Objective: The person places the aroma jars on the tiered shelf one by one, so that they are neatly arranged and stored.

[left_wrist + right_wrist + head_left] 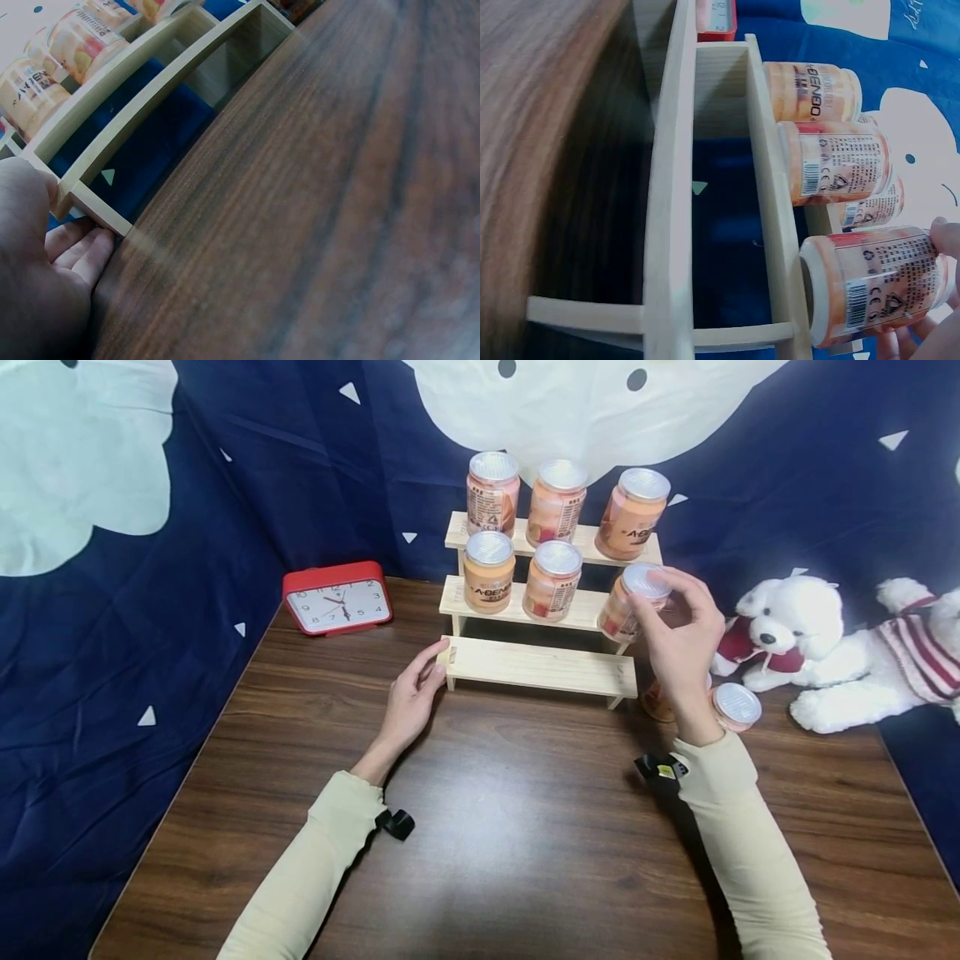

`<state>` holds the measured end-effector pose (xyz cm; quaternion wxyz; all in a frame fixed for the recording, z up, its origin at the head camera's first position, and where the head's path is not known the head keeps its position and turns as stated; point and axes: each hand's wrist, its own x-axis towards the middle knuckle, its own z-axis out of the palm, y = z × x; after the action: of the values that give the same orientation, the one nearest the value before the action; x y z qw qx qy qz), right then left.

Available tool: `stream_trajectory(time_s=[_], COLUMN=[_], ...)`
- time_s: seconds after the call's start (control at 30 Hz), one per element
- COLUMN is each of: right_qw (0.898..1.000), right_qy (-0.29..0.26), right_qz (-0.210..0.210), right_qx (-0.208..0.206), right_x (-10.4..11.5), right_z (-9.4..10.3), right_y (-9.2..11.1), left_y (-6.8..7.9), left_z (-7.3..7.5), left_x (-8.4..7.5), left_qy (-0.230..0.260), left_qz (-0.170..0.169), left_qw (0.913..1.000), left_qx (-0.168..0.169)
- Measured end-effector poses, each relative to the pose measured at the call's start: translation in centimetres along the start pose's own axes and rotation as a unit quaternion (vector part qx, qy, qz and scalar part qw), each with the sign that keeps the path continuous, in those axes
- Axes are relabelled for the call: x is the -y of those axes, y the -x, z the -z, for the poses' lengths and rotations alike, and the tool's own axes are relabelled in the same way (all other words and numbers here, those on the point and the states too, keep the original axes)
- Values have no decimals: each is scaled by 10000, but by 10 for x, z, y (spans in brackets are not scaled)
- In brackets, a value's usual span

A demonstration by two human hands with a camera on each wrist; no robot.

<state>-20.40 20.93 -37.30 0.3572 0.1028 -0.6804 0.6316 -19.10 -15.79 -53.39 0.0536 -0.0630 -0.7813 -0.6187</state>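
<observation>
A three-tier wooden display rack (540,667) stands on the table. At the right end of its middle tier, my right hand (686,643) grips an orange-labelled can (619,610) with a silver lid by its upper part. The right wrist view shows this can (877,289) tilted, its base at the tier's edge; whether it bears on the tier I cannot tell. My left hand (414,692) holds the left end of the lowest tier, with fingers beside the support in the left wrist view. Two similar cans (489,572) (552,581) share the middle tier; three more (492,493) line the top.
Two more cans, one with its lid (737,703) showing, stand on the table (480,827) right of the rack, partly behind my right wrist. A red clock (337,599) sits at the left. White plush dogs (795,618) lie at the right. A blue patterned cloth (315,468) hangs behind.
</observation>
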Motion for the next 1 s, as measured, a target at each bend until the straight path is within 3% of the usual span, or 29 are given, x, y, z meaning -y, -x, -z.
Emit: stream_trajectory(time_s=[0.2,0.43,0.83,1.0], right_qw=[9987,9962,9961,9959], right_qy=[432,782,776,815], right_qz=[-249,-275,-102,-146], right_qx=[-67,-253,-395,-373], right_x=[-3,-10,-2,6], right_z=[-8,-15,-24,-25], right_y=[-5,-7,-7,-6], left_y=[-2,-3,-2,0], left_z=[3,1,0,-1], left_x=[9,12,7,0], left_qy=[179,246,337,195], left_qz=[178,79,100,-96], left_qw=[9996,9996,9993,9998], left_qx=[84,89,103,33])
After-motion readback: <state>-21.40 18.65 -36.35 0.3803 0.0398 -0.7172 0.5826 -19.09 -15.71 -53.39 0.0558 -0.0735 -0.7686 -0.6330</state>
